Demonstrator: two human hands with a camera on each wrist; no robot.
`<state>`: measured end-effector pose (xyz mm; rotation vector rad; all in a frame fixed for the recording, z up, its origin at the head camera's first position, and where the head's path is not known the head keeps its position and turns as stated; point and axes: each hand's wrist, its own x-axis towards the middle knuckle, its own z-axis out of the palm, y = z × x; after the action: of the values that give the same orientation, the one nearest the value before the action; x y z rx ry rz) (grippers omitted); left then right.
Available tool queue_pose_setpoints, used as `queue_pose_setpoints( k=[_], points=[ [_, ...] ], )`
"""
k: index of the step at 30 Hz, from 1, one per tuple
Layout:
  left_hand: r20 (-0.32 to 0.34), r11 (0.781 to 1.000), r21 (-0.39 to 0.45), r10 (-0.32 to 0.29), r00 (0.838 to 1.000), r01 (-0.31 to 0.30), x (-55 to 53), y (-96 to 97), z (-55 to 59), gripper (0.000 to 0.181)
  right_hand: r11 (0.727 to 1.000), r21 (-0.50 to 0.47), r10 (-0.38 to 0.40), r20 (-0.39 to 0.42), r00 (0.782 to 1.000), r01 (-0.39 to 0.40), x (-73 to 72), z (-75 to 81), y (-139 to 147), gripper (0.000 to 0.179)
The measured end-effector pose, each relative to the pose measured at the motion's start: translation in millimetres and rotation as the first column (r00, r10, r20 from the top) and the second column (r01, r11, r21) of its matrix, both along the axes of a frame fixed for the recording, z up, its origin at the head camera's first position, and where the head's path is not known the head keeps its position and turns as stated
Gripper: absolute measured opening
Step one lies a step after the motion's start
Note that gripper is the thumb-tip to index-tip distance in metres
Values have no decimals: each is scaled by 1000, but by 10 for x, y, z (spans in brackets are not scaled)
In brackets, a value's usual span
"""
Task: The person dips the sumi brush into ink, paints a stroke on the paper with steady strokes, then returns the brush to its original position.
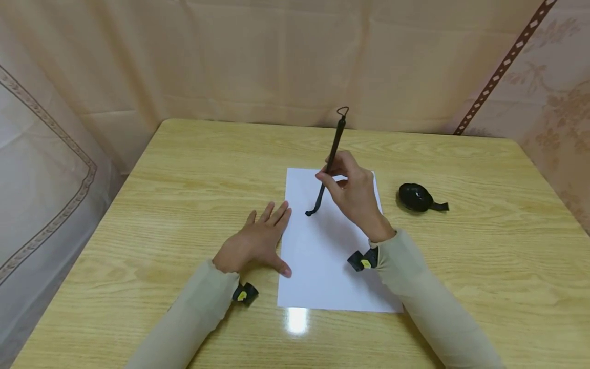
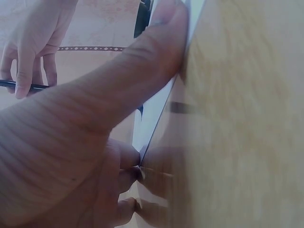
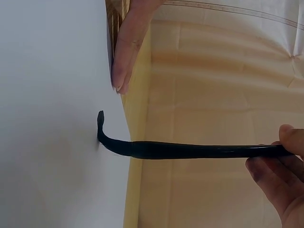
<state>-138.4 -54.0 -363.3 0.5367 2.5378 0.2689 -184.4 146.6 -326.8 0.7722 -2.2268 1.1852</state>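
Observation:
My right hand point(image 1: 355, 192) pinches a black ink brush point(image 1: 335, 141) by its shaft, with the loop at its top end pointing up. The brush's dark bristles point(image 3: 111, 142) are bent over against a white sheet of paper point(image 1: 318, 277); in the right wrist view the tip curls sideways. Spread flat at the sheet's left edge is my left hand point(image 1: 258, 241), thumb and fingertips touching that edge. In the left wrist view the left thumb point(image 2: 137, 61) covers part of the paper. Any mark under the bristles is hard to tell.
Right of the paper sits a small, shiny black round dish point(image 1: 415, 197) with a short flat tail. Everything lies on a wood-grain table point(image 1: 184, 169). Beige curtain cloth point(image 1: 258, 61) hangs behind its far edge. A wrist camera point(image 1: 364, 260) juts over the paper.

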Motion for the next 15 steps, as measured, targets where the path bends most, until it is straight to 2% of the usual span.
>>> queue_pose_setpoints(
  k=[15],
  points=[
    [-9,999,43,1,1000,-1,20,-15,8,132,999,-27,21,-17,1000,-21,21,3,44,25]
  ],
)
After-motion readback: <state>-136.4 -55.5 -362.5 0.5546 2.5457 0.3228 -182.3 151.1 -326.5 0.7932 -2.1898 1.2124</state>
